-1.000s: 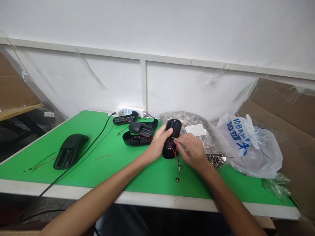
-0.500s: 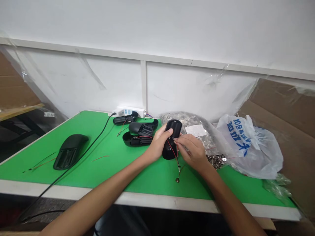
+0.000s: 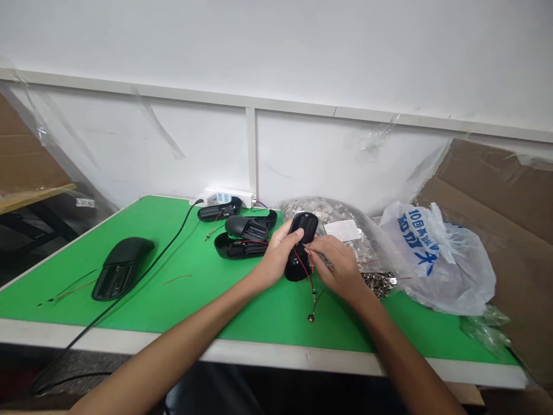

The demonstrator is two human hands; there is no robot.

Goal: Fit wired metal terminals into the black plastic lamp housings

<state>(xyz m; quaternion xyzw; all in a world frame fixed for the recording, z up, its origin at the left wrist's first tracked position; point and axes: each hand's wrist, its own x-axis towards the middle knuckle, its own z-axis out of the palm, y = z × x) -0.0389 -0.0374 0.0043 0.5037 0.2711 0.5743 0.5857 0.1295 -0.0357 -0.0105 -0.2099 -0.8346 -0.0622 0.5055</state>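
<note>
My left hand (image 3: pixel 280 253) is closed around a black, curved plastic housing (image 3: pixel 297 270), thumb on its face, held upright above the table. At the middle of the housing, my right hand (image 3: pixel 334 262) pinches with thumb and forefinger. Something tiny and shiny shows at those fingertips, too small to name. Thin red wires (image 3: pixel 309 279) run across the housing and hang below it, with a small round metal part (image 3: pixel 311 317) at the lower end. Behind my left hand lie similar black housings (image 3: pixel 246 227), some with wires attached.
A black housing (image 3: pixel 123 268) with an open compartment lies left, beside a black cable (image 3: pixel 159 253) running to a white power strip (image 3: pixel 228 196). Right are a clear bag of metal parts (image 3: pixel 319 204), loose metal pieces (image 3: pixel 380 283) and a white plastic bag (image 3: pixel 464 271).
Almost nothing differs. The housing in my left hand is tilted very slightly, and my right fingertips stay at its middle.
</note>
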